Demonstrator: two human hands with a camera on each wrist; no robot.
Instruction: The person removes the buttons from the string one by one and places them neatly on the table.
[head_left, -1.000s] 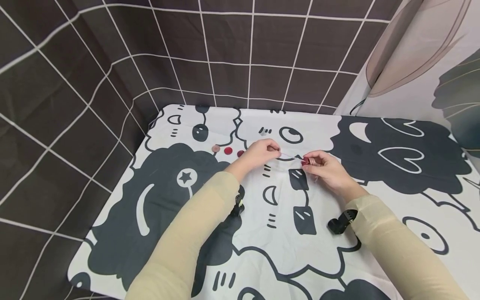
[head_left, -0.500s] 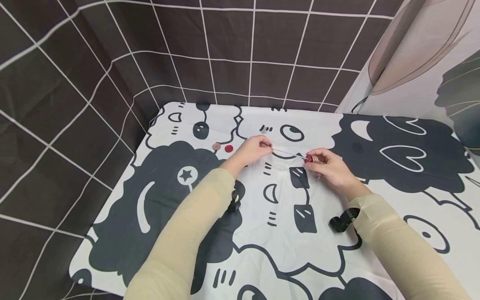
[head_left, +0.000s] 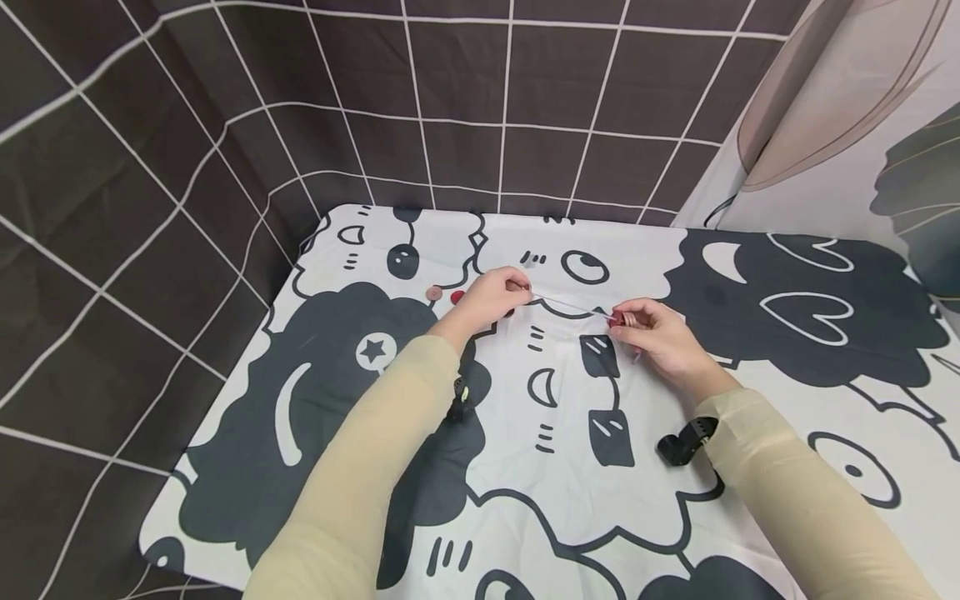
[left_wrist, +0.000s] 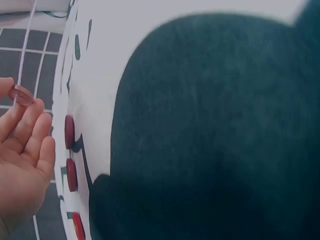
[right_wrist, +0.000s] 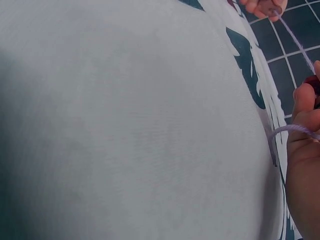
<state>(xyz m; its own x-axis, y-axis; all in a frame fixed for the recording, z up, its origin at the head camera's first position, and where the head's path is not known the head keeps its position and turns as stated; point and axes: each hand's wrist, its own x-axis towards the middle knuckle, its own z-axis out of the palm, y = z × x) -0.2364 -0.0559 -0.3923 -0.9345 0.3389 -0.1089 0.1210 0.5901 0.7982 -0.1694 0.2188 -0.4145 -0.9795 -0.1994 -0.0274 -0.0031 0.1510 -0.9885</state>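
Note:
My left hand [head_left: 489, 298] pinches a brownish-red button [left_wrist: 21, 96] between thumb and fingertips. Through this button runs a thin lilac string [head_left: 566, 303], which stretches taut across to the right hand. There, my right hand [head_left: 660, 337] grips a small bunch of dark red buttons [head_left: 618, 320] with thumb and fingers; the palm side is partly hidden. A loose tail of the string [right_wrist: 287, 128] hangs below the right hand in the right wrist view. Both hands are above the patterned cloth, with the left one farther back.
A pinkish button [head_left: 434, 293] and a red button [head_left: 457, 297] lie on the cloth [head_left: 502, 467] beside the left hand. Three buttons stand in a row in the left wrist view, including a red one [left_wrist: 72, 175]. A dark gridded curtain [head_left: 450, 92] hangs behind.
My left hand has moved left and slightly back, so the span of string between the hands has grown longer. The right hand keeps its grip and has barely moved.

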